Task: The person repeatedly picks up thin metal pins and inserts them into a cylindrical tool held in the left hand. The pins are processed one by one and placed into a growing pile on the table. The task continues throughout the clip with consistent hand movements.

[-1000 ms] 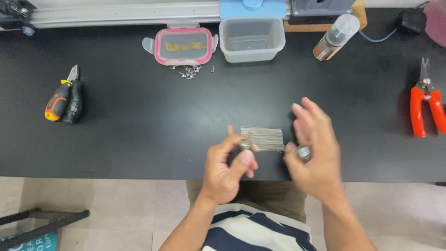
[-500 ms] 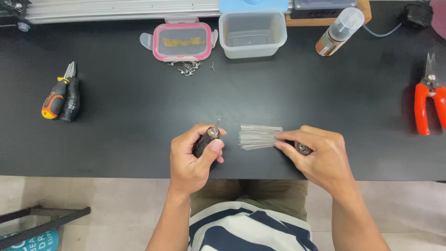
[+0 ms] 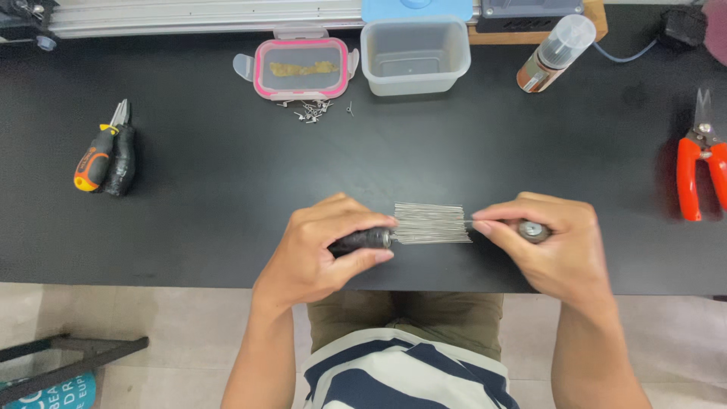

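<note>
A bundle of thin metal wires (image 3: 430, 224) lies flat on the black table (image 3: 227, 182) near its front edge. My left hand (image 3: 322, 250) grips a short black cylindrical handle (image 3: 362, 241) lying sideways, its tip at the left end of the wires. My right hand (image 3: 549, 242) pinches the right end of the wires with thumb and forefinger and holds a small round metal piece (image 3: 534, 230) under its fingers.
At the back stand a pink-rimmed lidded box (image 3: 303, 68), a clear open tub (image 3: 415, 54) and a small capped bottle (image 3: 556, 51). Small metal bits (image 3: 312, 110) lie by the pink box. Orange-handled pliers (image 3: 102, 151) rest at left, red-handled cutters (image 3: 700, 163) at right.
Both hands have come down from above the table to the wire bundle. The left hand has turned the black handle sideways to the wires; the right hand now pinches their right end.
</note>
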